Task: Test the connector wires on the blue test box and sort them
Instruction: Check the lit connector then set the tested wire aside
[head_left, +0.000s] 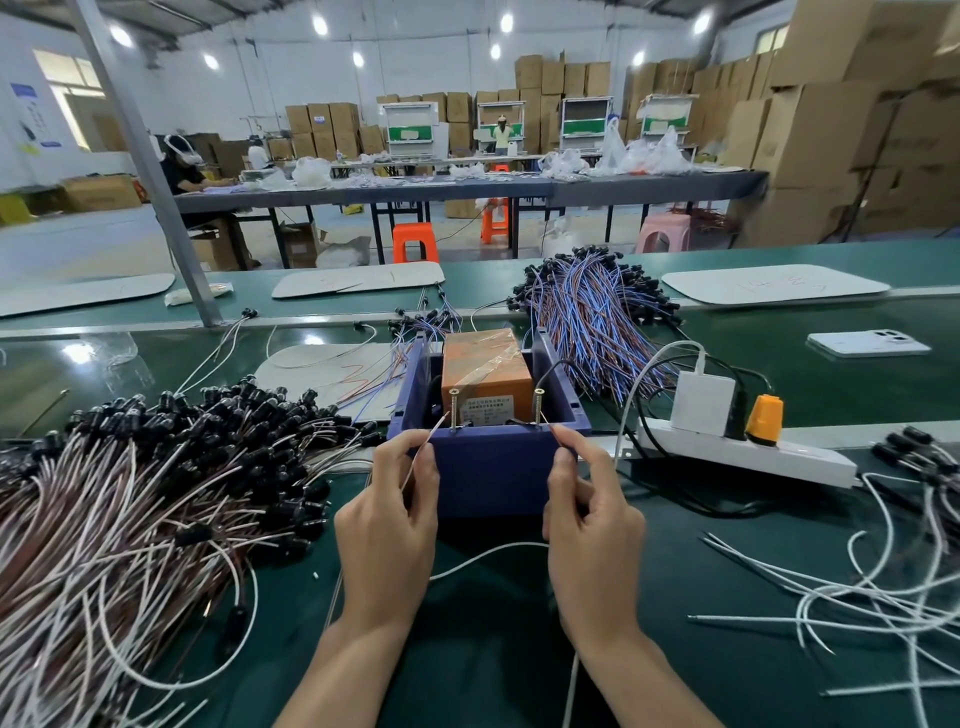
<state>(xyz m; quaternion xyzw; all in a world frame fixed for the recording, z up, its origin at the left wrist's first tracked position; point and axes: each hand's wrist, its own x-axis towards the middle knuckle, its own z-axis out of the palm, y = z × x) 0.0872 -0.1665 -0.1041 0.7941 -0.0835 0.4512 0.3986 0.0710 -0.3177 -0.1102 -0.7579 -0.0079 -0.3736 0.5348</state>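
The connector wire (423, 452) was stretched between both hands at the near wall of the blue test box (488, 467), which sat on the green bench (493, 649) at the centre of the view. The left hand (387, 525) pinched one thin lead between thumb and forefinger and aimed its bare tip at the left screw (454, 408). The right hand (592, 525) pinched the other lead the same way, toward the right screw (539, 405). Whether either tip actually touched metal was too fine to tell.

Judging by its look, the wire would be very light and limp, sagging wherever it was unsupported. Its stripped ends seemed likely to bend or fray if pushed hard. The best hold appeared to be on the insulation close behind each tip, as here, so the short free length stayed stiff enough to steer.

Inside the box stood a taped orange block (485, 369). At nine o'clock from the box lay a large heap of brown and white wires (130, 493) with black connectors. At one o'clock lay a bundle of blue and red wires (592, 306). At three o'clock ran a white power strip (748, 454) carrying a white charger (701, 402) and an orange plug (763, 410). Loose white wires (857, 597) were spread at four o'clock, and a phone (867, 343) lay at two o'clock.
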